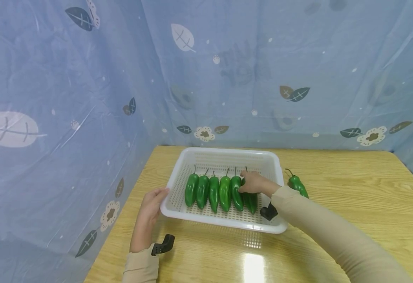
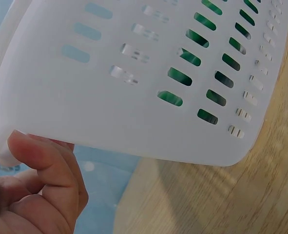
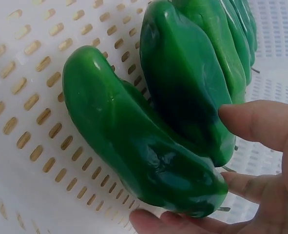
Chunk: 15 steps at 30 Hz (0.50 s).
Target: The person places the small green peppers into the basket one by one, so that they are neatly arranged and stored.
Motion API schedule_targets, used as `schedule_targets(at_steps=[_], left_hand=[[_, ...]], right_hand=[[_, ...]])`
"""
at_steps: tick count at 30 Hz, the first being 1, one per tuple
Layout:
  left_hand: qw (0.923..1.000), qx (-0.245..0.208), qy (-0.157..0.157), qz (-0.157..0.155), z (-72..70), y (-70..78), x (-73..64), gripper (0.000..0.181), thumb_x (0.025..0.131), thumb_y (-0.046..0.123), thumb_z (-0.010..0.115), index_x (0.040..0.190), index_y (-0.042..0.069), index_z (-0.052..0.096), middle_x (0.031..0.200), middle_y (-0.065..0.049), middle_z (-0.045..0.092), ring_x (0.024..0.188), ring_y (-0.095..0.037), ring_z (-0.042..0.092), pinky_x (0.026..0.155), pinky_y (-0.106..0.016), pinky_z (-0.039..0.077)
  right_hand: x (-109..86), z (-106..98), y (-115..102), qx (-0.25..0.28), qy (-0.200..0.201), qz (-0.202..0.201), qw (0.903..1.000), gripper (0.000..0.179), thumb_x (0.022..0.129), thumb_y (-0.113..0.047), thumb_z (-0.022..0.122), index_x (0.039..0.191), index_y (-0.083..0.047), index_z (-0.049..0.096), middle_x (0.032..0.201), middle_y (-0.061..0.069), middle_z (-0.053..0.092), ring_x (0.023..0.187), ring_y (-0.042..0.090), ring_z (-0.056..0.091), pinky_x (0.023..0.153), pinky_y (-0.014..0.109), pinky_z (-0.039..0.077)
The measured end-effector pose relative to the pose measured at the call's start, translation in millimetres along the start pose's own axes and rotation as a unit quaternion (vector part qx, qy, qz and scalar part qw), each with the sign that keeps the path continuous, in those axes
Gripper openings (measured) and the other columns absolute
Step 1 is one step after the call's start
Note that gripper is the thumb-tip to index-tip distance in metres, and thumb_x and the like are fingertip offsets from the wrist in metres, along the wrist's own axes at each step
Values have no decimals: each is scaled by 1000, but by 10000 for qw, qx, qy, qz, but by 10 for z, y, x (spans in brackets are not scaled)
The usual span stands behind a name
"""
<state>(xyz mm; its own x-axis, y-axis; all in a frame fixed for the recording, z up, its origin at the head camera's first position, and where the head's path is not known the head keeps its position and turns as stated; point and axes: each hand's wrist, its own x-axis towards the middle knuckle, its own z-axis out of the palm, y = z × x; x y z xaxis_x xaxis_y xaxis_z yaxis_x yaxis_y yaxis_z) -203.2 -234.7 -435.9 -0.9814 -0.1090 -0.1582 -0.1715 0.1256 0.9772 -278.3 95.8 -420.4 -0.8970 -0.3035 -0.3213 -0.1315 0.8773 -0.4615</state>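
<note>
A white perforated plastic basket (image 1: 224, 224) stands on the table with several green peppers (image 1: 202, 191) side by side in it, stems to the back. My left hand (image 1: 151, 202) holds the basket's left rim between thumb and fingers; the left wrist view shows the thumb (image 2: 34, 148) against its wall. My right hand (image 1: 254, 182) reaches into the basket over the rightmost pepper (image 3: 134, 141). Its fingers and thumb are spread around that pepper's stem end, with the thumb tip (image 3: 236, 117) at the neighbouring pepper (image 3: 182, 68).
Another green pepper (image 1: 297, 185) lies on the wooden table (image 1: 351, 196) to the right of the basket, partly behind the right sleeve. A blue patterned curtain (image 1: 245, 78) hangs behind and on the left. Each wrist carries a black camera mount (image 1: 164, 244).
</note>
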Motion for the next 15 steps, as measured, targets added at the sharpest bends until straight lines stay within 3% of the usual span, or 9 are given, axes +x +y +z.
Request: schedule_targets(at_steps=[7,15], left_hand=[[10000,36,27,-29,2,-4,-2,41,99,23,48,127,-7,52,125,-25,56,107,-28,62,82,-32,54],[10000,37,66,-59,1,1,3,41,99,24,49,127,-6,52,125,-25,56,107,-27,61,82,-32,53]], right_hand=[[-29,-28,-21,-115,139,114,9998,71,87,-27,66,143,2,34,143,33,35,134,51,28,103,63,32],[-64,-94,-32,-221,310,75,9992,70,89,-27,63,144,2,31,143,38,27,129,50,35,98,59,39]])
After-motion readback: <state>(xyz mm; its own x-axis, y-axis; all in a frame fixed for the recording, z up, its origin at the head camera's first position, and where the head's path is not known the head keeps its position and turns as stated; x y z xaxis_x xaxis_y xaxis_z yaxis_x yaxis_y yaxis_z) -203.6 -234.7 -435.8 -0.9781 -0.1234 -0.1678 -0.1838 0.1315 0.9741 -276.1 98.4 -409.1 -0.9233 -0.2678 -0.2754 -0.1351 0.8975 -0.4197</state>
